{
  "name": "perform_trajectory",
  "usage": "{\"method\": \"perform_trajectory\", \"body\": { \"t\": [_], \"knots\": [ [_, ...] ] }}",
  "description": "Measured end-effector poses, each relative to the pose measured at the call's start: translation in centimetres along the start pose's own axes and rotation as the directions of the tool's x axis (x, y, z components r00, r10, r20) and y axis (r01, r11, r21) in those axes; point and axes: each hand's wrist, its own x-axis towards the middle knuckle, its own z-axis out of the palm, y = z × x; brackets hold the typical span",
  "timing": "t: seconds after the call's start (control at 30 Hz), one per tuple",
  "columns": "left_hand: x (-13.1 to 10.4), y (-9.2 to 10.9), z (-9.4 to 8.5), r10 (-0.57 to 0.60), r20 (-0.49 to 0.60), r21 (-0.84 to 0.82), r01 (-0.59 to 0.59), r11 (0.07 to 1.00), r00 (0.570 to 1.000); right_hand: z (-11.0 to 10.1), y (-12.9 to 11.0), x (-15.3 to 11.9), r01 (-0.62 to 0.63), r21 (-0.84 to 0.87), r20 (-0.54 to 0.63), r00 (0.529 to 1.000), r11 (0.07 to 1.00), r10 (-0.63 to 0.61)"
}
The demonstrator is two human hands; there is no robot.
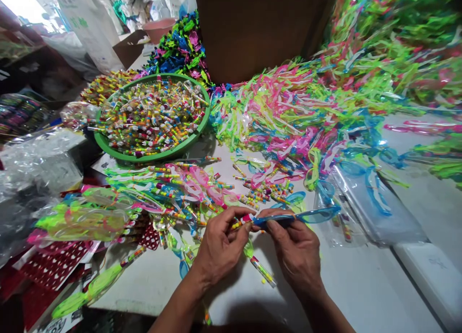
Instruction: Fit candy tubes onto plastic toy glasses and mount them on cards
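Observation:
Near the middle front, my left hand pinches a small clear tube of coloured candies with a red and white end. My right hand grips a blue translucent plastic piece whose loop sticks out to the right. The tube's end meets the blue piece between the two hands. Below them on the white table lies another candy tube joined to a green strip. Joined tubes and coloured plastic pieces lie behind my left hand.
A green basket full of candy tubes stands at back left. Pink, green and blue plastic pieces are heaped behind and right. Clear bags lie at right, beside a white box. A large brown box stands at the back.

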Motion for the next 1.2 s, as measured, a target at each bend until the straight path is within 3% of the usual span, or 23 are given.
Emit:
{"method": "perform_trajectory", "body": {
  "t": [0.1,0.2,0.4,0.47,0.63,0.73,1.07,1.2],
  "knots": [
    [0.0,0.0,-0.1,0.042,-0.021,0.107,-0.04,0.994,0.999,0.0,0.1,0.0,0.009,-0.021,-0.015,1.0,1.0,-0.009],
    [-0.1,0.3,-0.7,0.178,-0.009,0.317,-0.166,0.934,0.984,-0.1,-0.1,0.0,0.051,-0.068,0.008,0.999,0.996,-0.051],
    [0.0,1.0,-1.4,0.37,0.089,0.457,-0.368,0.81,0.925,-0.6,-0.2,-0.3,0.343,-0.247,0.141,0.938,0.906,-0.316],
    [0.0,0.9,-1.5,0.403,0.115,0.461,-0.408,0.788,0.908,-0.6,-0.2,-0.3,0.379,-0.241,0.13,0.925,0.894,-0.357],
    [0.2,0.3,-1.4,0.445,0.109,0.485,-0.438,0.757,0.889,-0.6,0.1,-0.4,0.267,-0.143,0.037,0.964,0.953,-0.265],
    [0.3,0.1,-1.3,0.452,0.103,0.491,-0.441,0.751,0.886,-0.8,0.4,-0.6,0.228,-0.106,0.038,0.974,0.968,-0.225],
    [0.3,-0.1,-0.9,0.457,0.097,0.433,-0.451,0.781,0.884,-0.6,0.4,-0.7,0.234,-0.104,0.013,0.972,0.967,-0.234],
    [0.4,-0.1,-0.6,0.433,0.043,0.402,-0.412,0.818,0.9,-0.2,0.3,-0.9,0.215,-0.127,-0.017,0.976,0.968,-0.219]
  ]
}}
